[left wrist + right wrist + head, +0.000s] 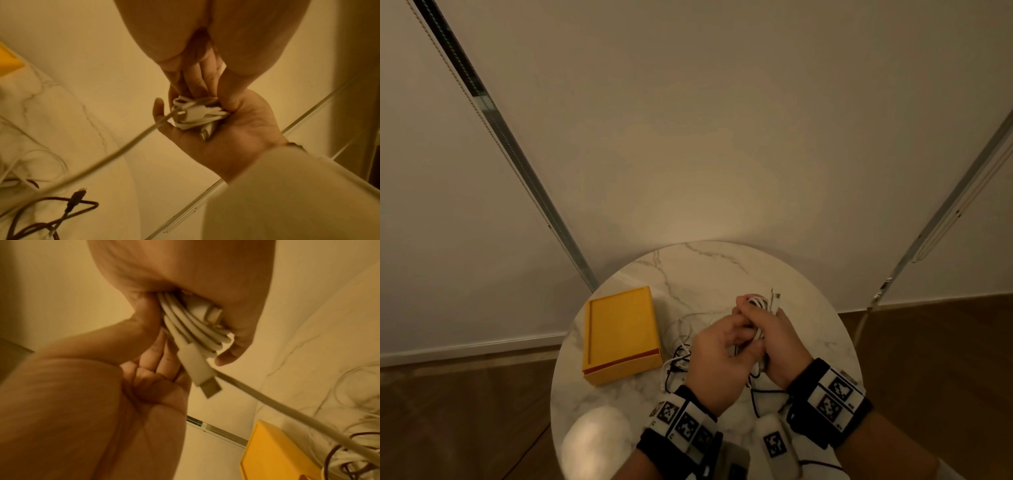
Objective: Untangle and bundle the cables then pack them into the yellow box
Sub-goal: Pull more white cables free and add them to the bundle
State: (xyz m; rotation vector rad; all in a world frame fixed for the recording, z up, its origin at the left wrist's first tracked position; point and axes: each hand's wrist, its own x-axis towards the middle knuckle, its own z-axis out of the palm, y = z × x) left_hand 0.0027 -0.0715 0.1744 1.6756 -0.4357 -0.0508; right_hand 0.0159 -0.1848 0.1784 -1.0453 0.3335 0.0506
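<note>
Nearest the viewer, two forearms wearing black wrist bands (pixel 828 401) with square printed markers are reaching out over a round marble table (pixel 722 270). Between the wrists and a little left of them, loose cables are lying in a tangle on the tabletop: a dark cable (pixel 51 219) with its plug showing, and thin white cables (pixel 681 329) looping beside it.

Just beyond that tangle, both hands are meeting above the table. The right hand (pixel 779 337) is curling its fingers around a white cable bundle (pixel 191 324), several coils packed side by side, with a USB plug (pixel 202 374) sticking out of the grip. The left hand (pixel 717 359) is pressing in against the same bundle from the left, its fingers curled round the coils and touching the right hand's fingers. A single white strand (pixel 115 152) is running from the bundle down toward the pile on the table.

To the left of the hands, well apart from them, the yellow box (pixel 619 334) is lying flat on the table near its left edge.

Farther off, pale walls are rising behind the table, with a brown floor (pixel 448 411) below.
</note>
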